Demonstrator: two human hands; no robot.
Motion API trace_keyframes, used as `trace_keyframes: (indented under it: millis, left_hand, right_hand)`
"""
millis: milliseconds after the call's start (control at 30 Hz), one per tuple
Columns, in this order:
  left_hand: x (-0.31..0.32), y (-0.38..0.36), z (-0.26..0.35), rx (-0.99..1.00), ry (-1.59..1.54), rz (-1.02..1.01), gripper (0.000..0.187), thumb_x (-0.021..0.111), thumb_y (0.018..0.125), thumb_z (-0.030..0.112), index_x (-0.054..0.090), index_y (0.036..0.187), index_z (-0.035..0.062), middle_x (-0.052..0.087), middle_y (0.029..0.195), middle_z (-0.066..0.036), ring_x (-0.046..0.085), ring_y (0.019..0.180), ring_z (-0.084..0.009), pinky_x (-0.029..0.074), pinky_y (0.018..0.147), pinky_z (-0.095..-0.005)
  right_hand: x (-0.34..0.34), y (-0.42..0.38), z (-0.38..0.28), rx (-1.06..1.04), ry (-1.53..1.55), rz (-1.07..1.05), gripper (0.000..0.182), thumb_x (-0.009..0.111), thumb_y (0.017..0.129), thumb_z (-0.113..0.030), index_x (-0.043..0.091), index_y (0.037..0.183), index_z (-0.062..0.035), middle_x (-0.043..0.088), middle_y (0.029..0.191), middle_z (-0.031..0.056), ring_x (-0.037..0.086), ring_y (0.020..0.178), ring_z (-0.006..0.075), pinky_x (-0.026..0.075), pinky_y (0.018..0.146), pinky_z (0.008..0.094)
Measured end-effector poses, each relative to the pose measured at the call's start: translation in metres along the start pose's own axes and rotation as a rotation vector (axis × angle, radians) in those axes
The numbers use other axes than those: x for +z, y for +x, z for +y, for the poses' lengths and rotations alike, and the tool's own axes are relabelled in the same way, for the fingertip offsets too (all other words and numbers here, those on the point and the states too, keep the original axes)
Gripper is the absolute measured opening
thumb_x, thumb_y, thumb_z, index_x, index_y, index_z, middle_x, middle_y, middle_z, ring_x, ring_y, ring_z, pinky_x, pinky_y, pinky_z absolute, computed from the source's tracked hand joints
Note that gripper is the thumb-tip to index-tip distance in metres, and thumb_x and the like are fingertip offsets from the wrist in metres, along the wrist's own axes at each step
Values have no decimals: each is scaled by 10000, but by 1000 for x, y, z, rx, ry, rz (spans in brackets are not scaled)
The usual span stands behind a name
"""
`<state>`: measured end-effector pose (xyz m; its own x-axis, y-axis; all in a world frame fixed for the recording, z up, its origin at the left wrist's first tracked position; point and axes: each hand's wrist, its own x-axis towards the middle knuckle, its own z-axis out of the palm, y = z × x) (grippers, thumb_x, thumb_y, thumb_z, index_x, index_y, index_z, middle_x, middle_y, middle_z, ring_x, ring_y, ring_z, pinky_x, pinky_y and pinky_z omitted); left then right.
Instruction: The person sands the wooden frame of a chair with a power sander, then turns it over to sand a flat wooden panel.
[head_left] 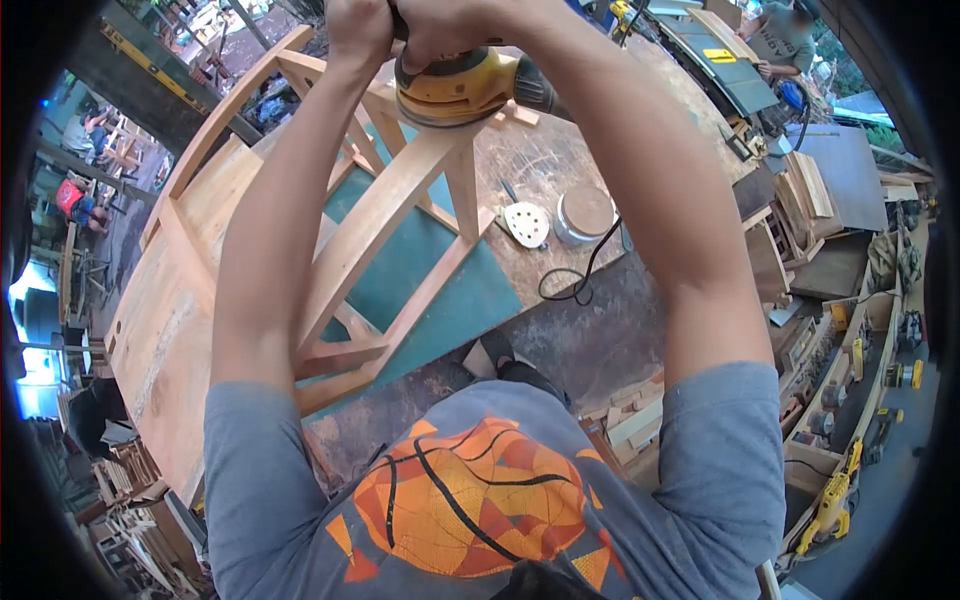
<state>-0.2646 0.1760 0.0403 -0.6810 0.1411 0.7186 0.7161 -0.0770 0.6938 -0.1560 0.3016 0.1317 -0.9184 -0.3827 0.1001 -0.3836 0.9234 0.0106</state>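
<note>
An orange-yellow orbital sander (452, 90) rests with its round pad on the curved top rail (370, 232) of a wooden chair-like frame. My right hand (455, 28) is wrapped over the sander's top. Beside it my left hand (360, 35) is closed at the tool's upper left side; the top image edge cuts off part of both hands. A dark ribbed hose or dust outlet (538, 88) leaves the sander under my right forearm. The frame's slats and lower rail (435, 285) stand over a green surface (400, 262).
On the worktable (510, 160) lie a perforated sanding disc (526, 224) and a round lidded container (586, 214), with a black cable (575, 285) near them. A large wooden panel (160, 340) stands left. Shelves with power tools (830, 500) line the right. Another person (782, 45) works at upper right.
</note>
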Motion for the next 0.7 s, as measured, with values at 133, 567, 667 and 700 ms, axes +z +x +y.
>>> trace_keyframes:
  millis: [133, 567, 667, 700]
  left_hand:
    - [-1, -10, 3, 12, -75, 23, 371, 429, 1014, 188, 728, 970, -28, 742, 922, -106, 678, 882, -179, 521, 849, -311]
    - [-73, -39, 49, -86, 166, -222, 435, 466, 1062, 308, 722, 1172, -26, 733, 1012, -61, 654, 921, -119, 515, 828, -271]
    - [-129, -52, 67, -125, 490, -156, 448, 553, 1031, 359, 699, 1239, -9, 741, 1103, -119, 688, 1018, -192, 525, 907, -319]
    - [-157, -58, 69, -72, 824, -125, 509, 597, 1002, 389, 654, 1300, -20, 724, 1170, -165, 679, 1095, -260, 515, 963, -365]
  right_hand:
    - [-2, -9, -3, -83, 31, 19, 340, 794, 730, -208, 772, 1010, -17, 764, 1080, 176, 741, 1011, 325, 608, 860, 420]
    - [17, -6, -44, -260, -18, 185, 430, 813, 717, -266, 777, 1121, -123, 752, 1154, 88, 724, 1076, 291, 600, 891, 440]
    - [12, -7, -64, -255, 45, 60, 495, 794, 735, -245, 729, 1214, -137, 724, 1222, 106, 707, 1119, 292, 591, 911, 451]
    - [22, -3, -67, -260, 43, 103, 552, 804, 715, -277, 714, 1239, -127, 714, 1189, 130, 700, 1094, 313, 581, 918, 438]
